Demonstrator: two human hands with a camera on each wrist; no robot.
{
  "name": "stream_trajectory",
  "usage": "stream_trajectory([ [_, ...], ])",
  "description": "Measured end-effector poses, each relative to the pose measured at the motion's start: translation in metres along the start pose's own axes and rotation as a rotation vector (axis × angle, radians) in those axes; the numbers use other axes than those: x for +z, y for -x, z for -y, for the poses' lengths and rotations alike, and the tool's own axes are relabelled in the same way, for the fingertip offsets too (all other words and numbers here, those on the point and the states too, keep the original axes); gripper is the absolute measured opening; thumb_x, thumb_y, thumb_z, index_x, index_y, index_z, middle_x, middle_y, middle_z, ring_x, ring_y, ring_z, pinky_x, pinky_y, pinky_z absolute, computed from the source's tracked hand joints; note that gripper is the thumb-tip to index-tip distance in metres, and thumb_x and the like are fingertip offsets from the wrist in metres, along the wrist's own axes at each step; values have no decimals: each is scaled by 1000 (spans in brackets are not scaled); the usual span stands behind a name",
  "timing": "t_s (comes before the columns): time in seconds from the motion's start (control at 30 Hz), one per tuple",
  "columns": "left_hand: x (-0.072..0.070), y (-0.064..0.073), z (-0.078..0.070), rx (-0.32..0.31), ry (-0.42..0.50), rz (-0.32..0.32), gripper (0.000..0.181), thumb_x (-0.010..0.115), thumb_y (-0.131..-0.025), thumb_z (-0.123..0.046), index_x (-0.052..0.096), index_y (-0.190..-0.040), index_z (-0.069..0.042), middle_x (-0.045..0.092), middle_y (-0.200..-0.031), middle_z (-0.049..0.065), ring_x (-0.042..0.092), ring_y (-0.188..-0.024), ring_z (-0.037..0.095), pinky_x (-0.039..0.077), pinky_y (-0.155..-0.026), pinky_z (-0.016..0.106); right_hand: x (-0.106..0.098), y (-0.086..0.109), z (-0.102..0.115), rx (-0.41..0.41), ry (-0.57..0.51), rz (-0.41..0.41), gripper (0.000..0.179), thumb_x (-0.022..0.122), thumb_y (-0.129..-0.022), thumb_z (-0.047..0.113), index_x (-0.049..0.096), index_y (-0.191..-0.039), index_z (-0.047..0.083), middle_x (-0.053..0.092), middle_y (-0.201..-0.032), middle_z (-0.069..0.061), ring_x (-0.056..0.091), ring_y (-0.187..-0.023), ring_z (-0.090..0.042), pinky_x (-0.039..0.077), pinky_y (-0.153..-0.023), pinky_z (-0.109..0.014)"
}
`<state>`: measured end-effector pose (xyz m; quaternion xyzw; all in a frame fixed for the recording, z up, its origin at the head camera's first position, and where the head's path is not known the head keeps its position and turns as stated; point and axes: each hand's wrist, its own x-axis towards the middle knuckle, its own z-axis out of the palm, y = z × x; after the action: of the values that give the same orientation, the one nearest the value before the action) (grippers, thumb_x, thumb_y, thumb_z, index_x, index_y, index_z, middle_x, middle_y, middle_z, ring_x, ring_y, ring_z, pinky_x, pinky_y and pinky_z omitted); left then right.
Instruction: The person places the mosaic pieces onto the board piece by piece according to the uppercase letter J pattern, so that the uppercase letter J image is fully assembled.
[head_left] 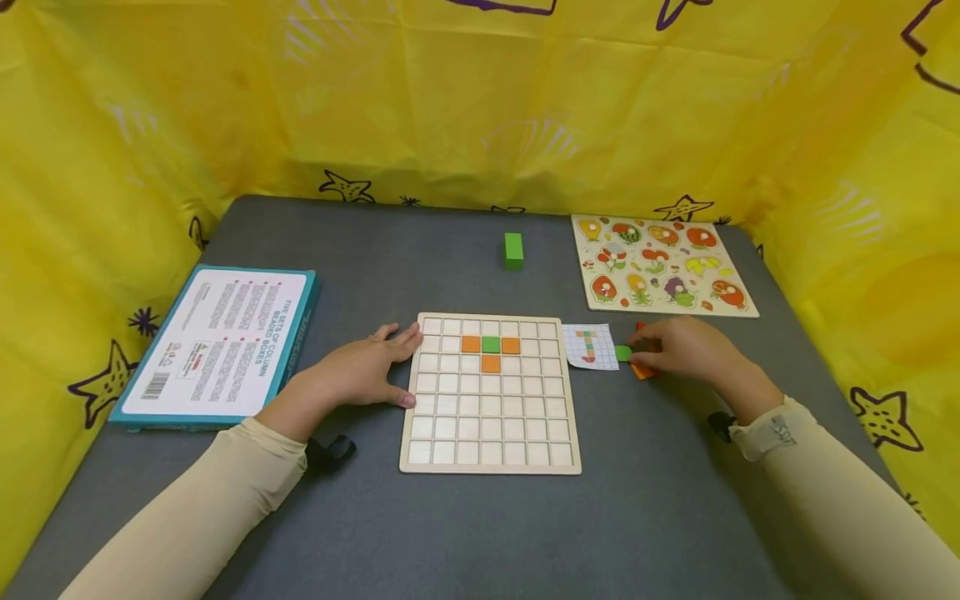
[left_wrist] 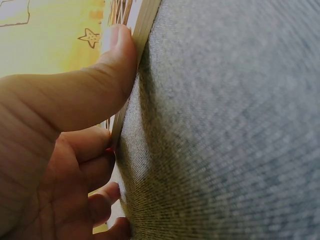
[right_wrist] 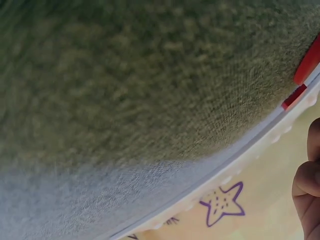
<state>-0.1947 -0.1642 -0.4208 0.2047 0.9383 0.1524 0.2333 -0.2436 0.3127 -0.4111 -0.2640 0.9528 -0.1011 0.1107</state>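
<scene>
Squarely before you lay the wooden grid board (head_left: 491, 421), in the middle of the table (head_left: 487, 533). In its second row from the far edge sat a green tile (head_left: 491, 344) between two orange tiles (head_left: 471, 344), with a third orange tile (head_left: 491, 363) directly on the near side of the green one. Your left hand (head_left: 367, 367) rested at the board's left edge, thumb and fingers spread apart, the thumb pressed to the rim. Just right of the board lay a pattern card (head_left: 592, 347), one green piece (head_left: 623, 354) at its right end. Beside that, your right hand (head_left: 686, 354) reached in from the right, its fingertips at some orange pieces (head_left: 643, 369) it partly hid; whether they were clamped on one, you could not tell. Farther out, a long green block (head_left: 513, 252) lay beyond the board, and a fruit puzzle (head_left: 663, 267) filled the table's far right. A blue-edged box (head_left: 217, 342), labelled for column beaded boxes, lay to the left. Yellow cloth (head_left: 450, 108) printed with starfish hung behind the table and along both sides.
</scene>
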Motion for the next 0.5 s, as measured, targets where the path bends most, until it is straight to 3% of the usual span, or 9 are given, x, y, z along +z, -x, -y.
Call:
stream_trajectory([
  [0.33, 0, -1, 1, 0, -11, -1, 104, 76, -78, -55, 19, -157, -21, 11, -162, -1, 7, -146, 38, 30, -103, 63, -2, 6, -4, 12, 29, -5, 26, 76, -86, 30, 78, -105, 12, 72, -94, 2, 56, -70, -7, 50, -70, -38],
  [0.5, -1, 0, -1, 7, -6, -5, 103, 76, -78, -54, 19, -157, -19, 12, -162, 0, 8, -146, 39, 30, -103, 63, 0, 6, -5, -19, 29, -40, 23, 78, -85, 29, 78, -99, 11, 67, -79, 8, 51, -62, -6, 46, -62, -33],
])
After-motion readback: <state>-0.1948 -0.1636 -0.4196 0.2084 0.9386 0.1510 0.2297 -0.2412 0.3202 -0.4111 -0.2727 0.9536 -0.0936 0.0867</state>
